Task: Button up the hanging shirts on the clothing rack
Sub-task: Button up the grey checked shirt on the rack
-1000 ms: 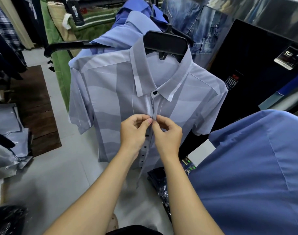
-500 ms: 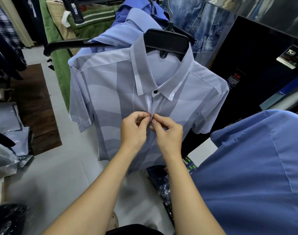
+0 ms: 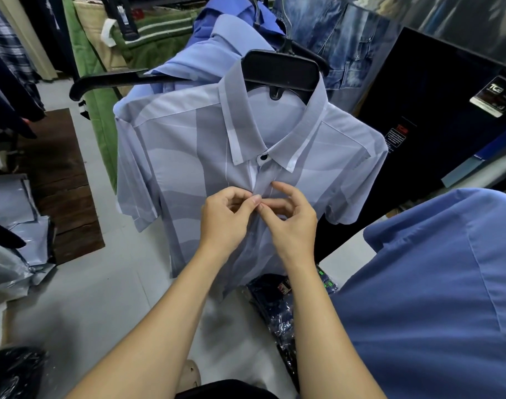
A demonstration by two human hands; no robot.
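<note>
The two hands sit a little higher on the shirt front than they did a moment ago. A second back they were bunched close together lower on the placket, fingers all curled in. Now the right hand (image 3: 292, 223) has let some fingers lift — its first finger points up and touches the cloth just under the collar button (image 3: 263, 157). The dark buttons that showed below the hands a second ago are now hidden behind the wrists. I think this means one button is just about done, or is being pushed through right now. I cannot see the button itself — the fingertips cover it.

The left hand (image 3: 225, 220) is curled up. Its thumb and first finger pinch the edge of the placket, right where the two sides of the shirt meet. The right hand's thumb and a finger pinch the other edge, and the two thumbs nearly touch. The other fingers of the right hand are loose and spread a bit.

The striped grey shirt (image 3: 182, 168) hangs in the middle, on a black hanger (image 3: 280, 70). The top button at the collar is closed. Below the hands the front looks loose, so there are likely more buttons to do.

Another light blue shirt (image 3: 205, 56) hangs right behind it on the rack. A darker blue shirt (image 3: 436, 283) hangs near, on the right. Those may need buttons done too, but I cannot tell from here.
</note>
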